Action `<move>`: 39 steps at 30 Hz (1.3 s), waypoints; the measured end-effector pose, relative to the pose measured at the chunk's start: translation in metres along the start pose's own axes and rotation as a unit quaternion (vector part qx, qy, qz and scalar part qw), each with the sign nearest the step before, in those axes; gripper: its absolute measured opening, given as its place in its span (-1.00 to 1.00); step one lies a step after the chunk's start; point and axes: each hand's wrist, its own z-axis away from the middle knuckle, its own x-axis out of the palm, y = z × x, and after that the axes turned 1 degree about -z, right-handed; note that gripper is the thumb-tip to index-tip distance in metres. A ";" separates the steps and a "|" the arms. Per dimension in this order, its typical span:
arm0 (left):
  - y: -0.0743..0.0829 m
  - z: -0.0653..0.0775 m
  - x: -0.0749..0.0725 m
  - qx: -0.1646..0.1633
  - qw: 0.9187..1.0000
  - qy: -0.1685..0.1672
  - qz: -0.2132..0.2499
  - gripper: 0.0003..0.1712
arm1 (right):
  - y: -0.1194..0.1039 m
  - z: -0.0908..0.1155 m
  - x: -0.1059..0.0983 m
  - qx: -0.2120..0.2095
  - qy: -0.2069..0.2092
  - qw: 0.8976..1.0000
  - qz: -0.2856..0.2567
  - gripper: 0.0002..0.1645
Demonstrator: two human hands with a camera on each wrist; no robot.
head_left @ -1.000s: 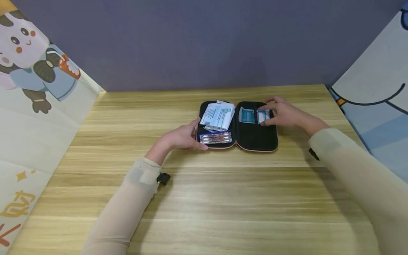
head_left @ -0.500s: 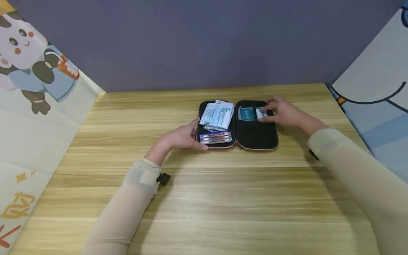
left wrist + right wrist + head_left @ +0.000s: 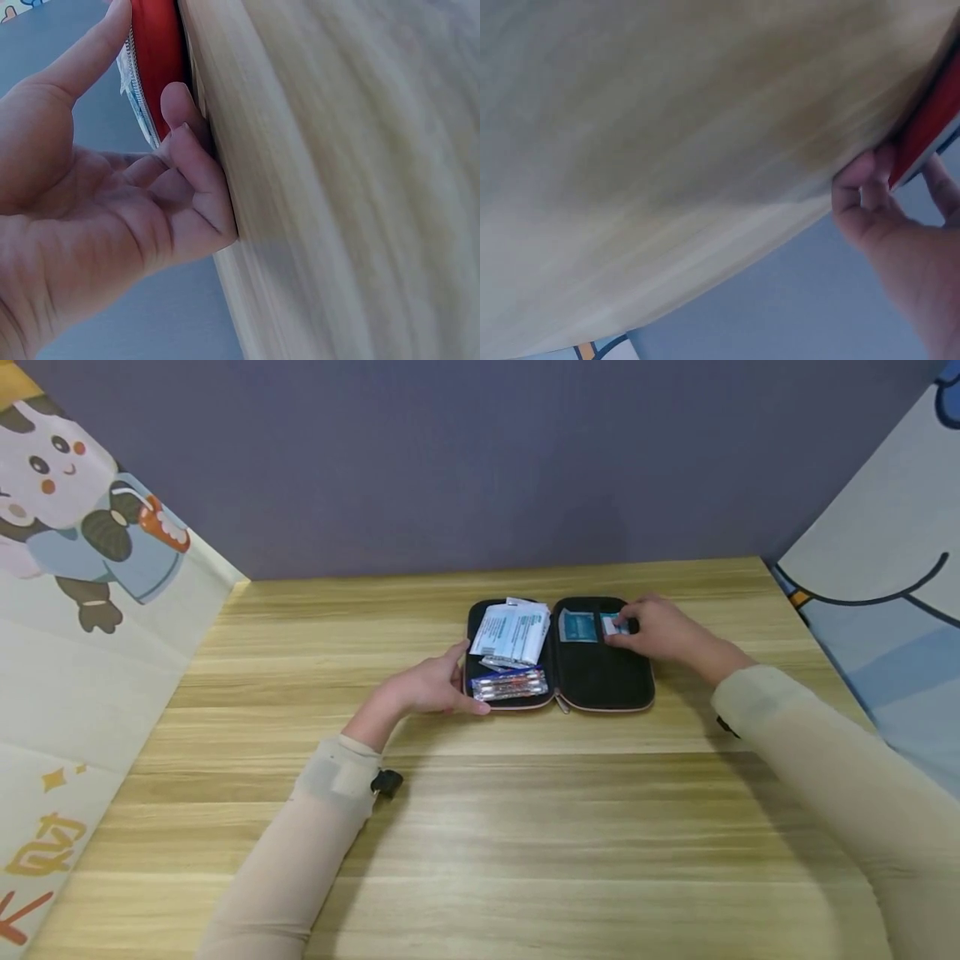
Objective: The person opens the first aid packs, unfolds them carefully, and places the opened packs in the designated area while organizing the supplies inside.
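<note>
A black-lined zip case (image 3: 606, 683) lies unfolded on the table, its outside red in the left wrist view (image 3: 159, 64). My left hand (image 3: 423, 685) grips the case's left side, thumb at the front corner. White printed sachets (image 3: 513, 631) and a clear pack of thin sticks (image 3: 510, 685) fill that left half. Over the right half, my right hand (image 3: 663, 628) pinches a small white and teal packet (image 3: 611, 625) at a pocket, partly covering it. Beside it a teal packet (image 3: 580, 627) sits in another pocket. In the right wrist view the curled fingers (image 3: 855, 187) are beside the case's red edge.
The wood-grain table (image 3: 480, 827) carries the case near its back edge. A dark blue-grey panel (image 3: 480, 468) rises behind it. Cartoon-printed walls stand at the left (image 3: 82, 677) and right (image 3: 862, 543).
The right hand's fingers have drawn closer together over the small packet, which has shifted slightly left and shows less. The left hand has stayed on the case.
</note>
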 end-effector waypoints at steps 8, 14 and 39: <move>-0.003 -0.001 0.000 -0.002 1.000 0.004 -0.016 0.60 | 0.005 0.000 -0.003 -0.028 -0.013 0.999 0.012 -0.44; -0.003 0.002 -0.001 -0.006 1.000 0.004 -0.009 0.59 | 0.000 -0.003 -0.002 -0.008 -0.018 1.000 0.012 -0.34; -0.001 0.002 -0.001 -0.016 0.999 0.003 -0.033 0.60 | -0.029 -0.009 -0.029 -0.011 -0.067 0.993 0.101 -0.47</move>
